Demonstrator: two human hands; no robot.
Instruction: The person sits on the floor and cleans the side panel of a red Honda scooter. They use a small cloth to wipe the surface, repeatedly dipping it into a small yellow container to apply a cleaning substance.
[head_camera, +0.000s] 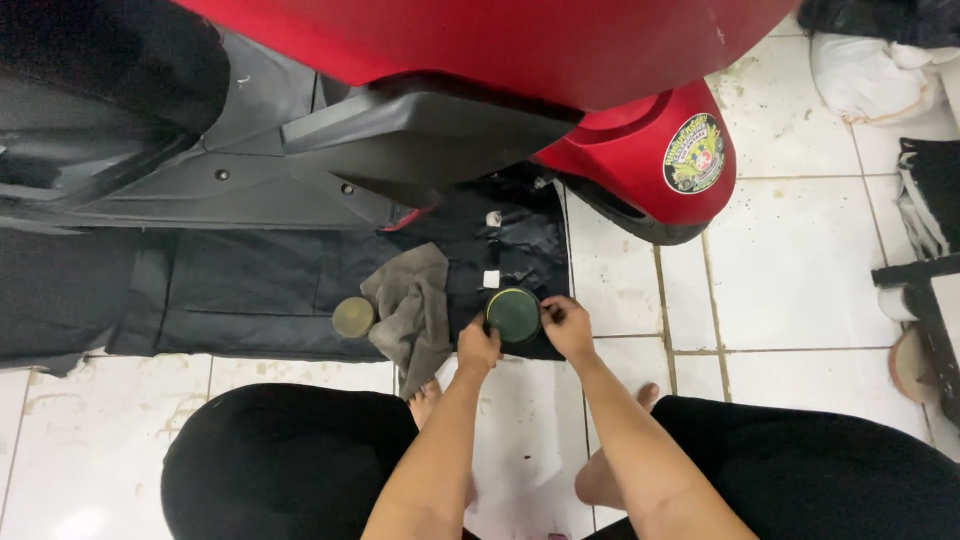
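Observation:
Both hands meet on a small round green tin (514, 314) resting on a black mat (250, 290). My left hand (478, 346) grips its near-left edge and my right hand (566, 327) pinches its right rim. A round olive lid or pad (353, 317) lies on the mat to the left. Between them sits a crumpled grey-brown cloth (412, 305).
A red scooter body (520, 40) with black lower panels (300, 150) hangs over the mat; its red rear part carries a round sticker (694, 153). My knees in black fill the bottom. White floor tiles (800, 260) lie right, with cloths and black items at the right edge.

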